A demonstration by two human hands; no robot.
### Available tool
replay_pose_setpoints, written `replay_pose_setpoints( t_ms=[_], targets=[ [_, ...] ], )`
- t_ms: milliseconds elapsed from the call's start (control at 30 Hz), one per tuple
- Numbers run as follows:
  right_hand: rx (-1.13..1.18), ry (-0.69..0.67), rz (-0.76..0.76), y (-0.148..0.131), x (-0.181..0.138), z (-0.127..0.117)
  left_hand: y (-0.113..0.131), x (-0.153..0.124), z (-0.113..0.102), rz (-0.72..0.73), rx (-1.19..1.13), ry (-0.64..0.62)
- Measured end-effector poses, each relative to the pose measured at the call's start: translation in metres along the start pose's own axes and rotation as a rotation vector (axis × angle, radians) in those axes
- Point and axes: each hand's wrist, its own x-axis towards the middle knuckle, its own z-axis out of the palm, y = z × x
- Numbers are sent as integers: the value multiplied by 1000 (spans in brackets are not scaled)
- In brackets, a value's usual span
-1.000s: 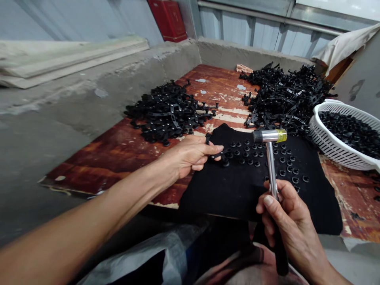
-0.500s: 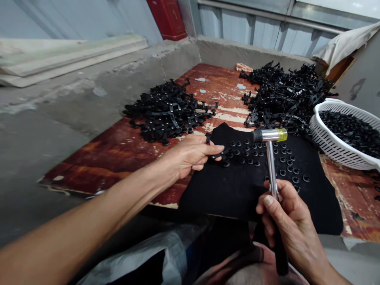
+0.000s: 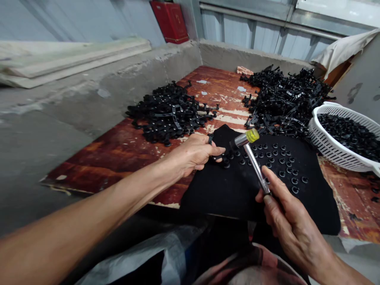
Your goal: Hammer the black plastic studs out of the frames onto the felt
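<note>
My left hand (image 3: 200, 153) pinches a small black linkage part (image 3: 210, 138) over the left side of a black mat (image 3: 219, 194). One end of that part pokes up above the fingers; the rest is mostly hidden by them. My right hand (image 3: 285, 209) is wrapped round a mallet (image 3: 252, 158) with a metal shaft, a dark face and a yellow face. The mallet's head tilts to the left, its dark face close to my left fingertips. Several small round black caps (image 3: 282, 173) lie spread on the mat beyond and beneath the mallet.
A pile of black linkage parts (image 3: 166, 114) lies at the left of the worn red-brown table (image 3: 97, 166). A bigger black pile (image 3: 285, 99) stands at the back right, beside a white basket (image 3: 329, 138) of small black pieces. A low concrete wall (image 3: 118, 83) borders the table.
The mallet's head has swung left and tipped over toward my left hand. My right hand has turned with it, index finger now stretched along the shaft. My left hand has barely moved.
</note>
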Motion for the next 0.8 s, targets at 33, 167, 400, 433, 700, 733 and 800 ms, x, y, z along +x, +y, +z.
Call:
replay_pose_setpoints(
  t_ms=[33,167,400,433,700,733,800],
  targets=[
    [-93,27,-105,1,2,-2,1,-1,2,16,25,46],
    [-416,42,-343,0,13,-6,6,-7,7,34,78,115],
    [-544,41,-422,-8,16,-9,7,-8,7,57,65,105],
    [-530,80,-463,-7,15,-9,7,-8,7,55,63,105],
    [-607,-23,-389,-5,16,-11,5,-9,7,57,89,111],
    [-595,6,-420,-6,17,-11,5,-9,7,52,86,103],
    [-655,-1,-429,-7,17,-12,3,-8,6,49,88,98]
  ],
)
